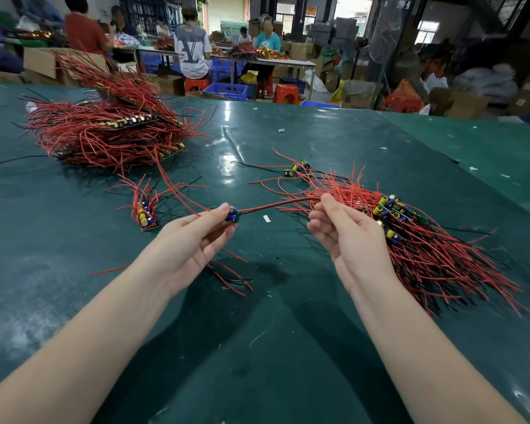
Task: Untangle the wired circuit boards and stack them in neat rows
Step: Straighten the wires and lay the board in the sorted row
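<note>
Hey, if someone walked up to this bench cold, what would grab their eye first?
Probably the big heap of red-wired boards at the far left of the green table. Then the two hands in the middle: the left hand pinches a single small board whose wire runs to the tangled bundle at the right hand.

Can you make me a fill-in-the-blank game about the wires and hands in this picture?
1. The left hand pinches one small circuit board whose wires are mostly ____ in colour.
2. The table cover is dark ____.
3. The right hand is beside the tangled bundle, which lies on the ____ side of the table.
4. The biggest pile of boards sits at the far ____.

Missing words: red; green; right; left
</note>
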`<state>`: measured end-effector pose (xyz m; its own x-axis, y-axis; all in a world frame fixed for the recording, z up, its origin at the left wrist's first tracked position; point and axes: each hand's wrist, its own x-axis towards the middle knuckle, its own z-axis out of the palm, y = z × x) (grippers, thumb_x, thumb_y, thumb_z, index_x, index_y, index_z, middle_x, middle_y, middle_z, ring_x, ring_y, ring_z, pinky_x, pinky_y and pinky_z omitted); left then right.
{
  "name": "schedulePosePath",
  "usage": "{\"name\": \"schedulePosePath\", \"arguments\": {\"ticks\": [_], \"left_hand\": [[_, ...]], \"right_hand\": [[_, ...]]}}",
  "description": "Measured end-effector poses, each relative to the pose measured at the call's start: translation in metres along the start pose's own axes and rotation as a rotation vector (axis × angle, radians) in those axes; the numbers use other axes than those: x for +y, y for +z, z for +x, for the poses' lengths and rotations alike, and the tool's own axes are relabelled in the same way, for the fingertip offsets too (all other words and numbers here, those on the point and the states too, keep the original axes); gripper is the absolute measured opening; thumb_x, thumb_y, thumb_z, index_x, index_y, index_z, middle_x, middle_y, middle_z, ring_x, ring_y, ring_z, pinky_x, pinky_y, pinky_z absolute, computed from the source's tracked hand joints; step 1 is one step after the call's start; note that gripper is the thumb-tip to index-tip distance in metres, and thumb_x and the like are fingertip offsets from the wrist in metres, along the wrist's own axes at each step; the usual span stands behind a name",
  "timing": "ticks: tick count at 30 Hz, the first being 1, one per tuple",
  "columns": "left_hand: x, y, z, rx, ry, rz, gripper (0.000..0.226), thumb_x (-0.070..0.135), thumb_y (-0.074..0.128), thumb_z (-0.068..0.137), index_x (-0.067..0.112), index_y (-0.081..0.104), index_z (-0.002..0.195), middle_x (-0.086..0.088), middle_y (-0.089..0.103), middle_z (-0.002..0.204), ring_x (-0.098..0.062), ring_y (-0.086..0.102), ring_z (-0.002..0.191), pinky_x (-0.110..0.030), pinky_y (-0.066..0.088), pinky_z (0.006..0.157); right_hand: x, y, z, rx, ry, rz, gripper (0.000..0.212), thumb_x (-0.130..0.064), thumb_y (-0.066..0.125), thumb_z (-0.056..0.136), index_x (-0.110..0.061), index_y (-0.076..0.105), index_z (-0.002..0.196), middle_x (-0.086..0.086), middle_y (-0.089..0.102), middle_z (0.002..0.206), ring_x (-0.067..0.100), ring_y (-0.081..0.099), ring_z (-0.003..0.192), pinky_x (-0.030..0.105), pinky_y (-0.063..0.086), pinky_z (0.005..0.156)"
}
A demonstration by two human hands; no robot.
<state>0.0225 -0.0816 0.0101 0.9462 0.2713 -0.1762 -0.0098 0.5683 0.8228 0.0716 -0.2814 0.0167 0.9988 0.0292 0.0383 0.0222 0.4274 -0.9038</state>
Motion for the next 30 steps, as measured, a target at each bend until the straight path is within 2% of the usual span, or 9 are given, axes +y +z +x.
{"name": "schedulePosePath", "arguments": {"ticks": [5,7,10,13,17,20,23,26,30], "left_hand": [[0.002,-0.001,-0.003,-0.049,-0.022,-0.057,0.022,0.017,0.073,0.066,0.005,0.075,0.084,-0.003,0.073,0.083,-0.008,0.070,0.074,-0.015,0.055,0.063],[0.002,0.000,-0.002,-0.059,-0.008,-0.104,0.016,0.017,0.074,0.068,0.008,0.078,0.080,-0.002,0.073,0.085,-0.007,0.070,0.077,-0.014,0.054,0.065],[0.000,0.005,-0.003,-0.070,-0.003,-0.146,0.016,0.015,0.072,0.070,0.005,0.077,0.081,-0.003,0.073,0.085,-0.008,0.070,0.077,-0.013,0.054,0.065],[-0.005,0.010,-0.006,-0.102,-0.007,-0.099,0.018,0.015,0.069,0.073,0.001,0.074,0.082,-0.005,0.074,0.084,-0.008,0.070,0.077,-0.013,0.054,0.066],[-0.012,0.015,-0.012,-0.202,-0.008,-0.018,0.019,0.014,0.062,0.076,0.004,0.077,0.079,-0.005,0.075,0.086,-0.007,0.071,0.078,-0.015,0.055,0.070],[-0.015,0.016,-0.016,-0.232,-0.019,0.069,0.019,0.015,0.061,0.079,0.006,0.076,0.087,-0.005,0.073,0.084,-0.007,0.069,0.073,-0.015,0.055,0.065],[-0.018,0.017,-0.017,-0.144,0.025,0.161,0.017,0.010,0.060,0.086,0.012,0.077,0.082,0.003,0.067,0.068,-0.001,0.060,0.060,-0.011,0.051,0.056],[-0.016,0.018,-0.015,-0.096,0.118,0.161,0.015,0.003,0.058,0.089,0.007,0.072,0.091,0.005,0.069,0.070,0.000,0.060,0.060,-0.009,0.051,0.061],[-0.011,0.017,-0.016,-0.069,0.155,0.087,0.012,-0.001,0.057,0.088,0.003,0.069,0.087,0.002,0.072,0.073,-0.004,0.067,0.065,-0.010,0.052,0.066]], "right_hand": [[-0.003,0.003,-0.001,-0.040,0.160,0.168,0.015,-0.026,0.073,0.079,-0.011,0.071,0.074,0.002,0.070,0.067,0.012,0.066,0.056,0.022,0.056,0.058],[-0.004,0.005,-0.003,-0.129,0.199,0.205,0.023,-0.029,0.077,0.065,-0.013,0.072,0.080,0.003,0.070,0.072,0.014,0.067,0.060,0.025,0.057,0.062],[0.001,0.009,-0.008,-0.283,0.272,0.149,0.035,-0.023,0.077,0.057,-0.010,0.069,0.090,0.005,0.070,0.078,0.016,0.068,0.064,0.027,0.058,0.065],[0.011,0.016,-0.015,-0.384,0.300,0.046,0.044,-0.017,0.076,0.058,-0.009,0.067,0.101,0.007,0.069,0.084,0.018,0.068,0.067,0.027,0.058,0.066],[0.021,0.019,-0.018,-0.434,0.242,0.018,0.042,-0.013,0.074,0.067,-0.007,0.067,0.109,0.009,0.071,0.092,0.018,0.068,0.074,0.027,0.057,0.070],[0.023,0.018,-0.019,-0.432,0.191,0.038,0.037,-0.011,0.073,0.070,-0.004,0.068,0.105,0.010,0.074,0.095,0.020,0.070,0.077,0.028,0.056,0.071],[0.023,0.018,-0.019,-0.385,0.175,0.011,0.027,-0.014,0.074,0.068,-0.006,0.074,0.094,0.008,0.075,0.090,0.017,0.069,0.073,0.027,0.057,0.070],[0.022,0.018,-0.018,-0.340,0.163,0.027,0.010,-0.008,0.073,0.073,-0.008,0.076,0.082,0.008,0.073,0.081,0.017,0.069,0.069,0.026,0.057,0.068],[0.020,0.018,-0.016,-0.316,0.142,0.085,0.020,-0.007,0.075,0.065,-0.003,0.073,0.084,0.012,0.073,0.081,0.021,0.070,0.073,0.027,0.057,0.069]]}}
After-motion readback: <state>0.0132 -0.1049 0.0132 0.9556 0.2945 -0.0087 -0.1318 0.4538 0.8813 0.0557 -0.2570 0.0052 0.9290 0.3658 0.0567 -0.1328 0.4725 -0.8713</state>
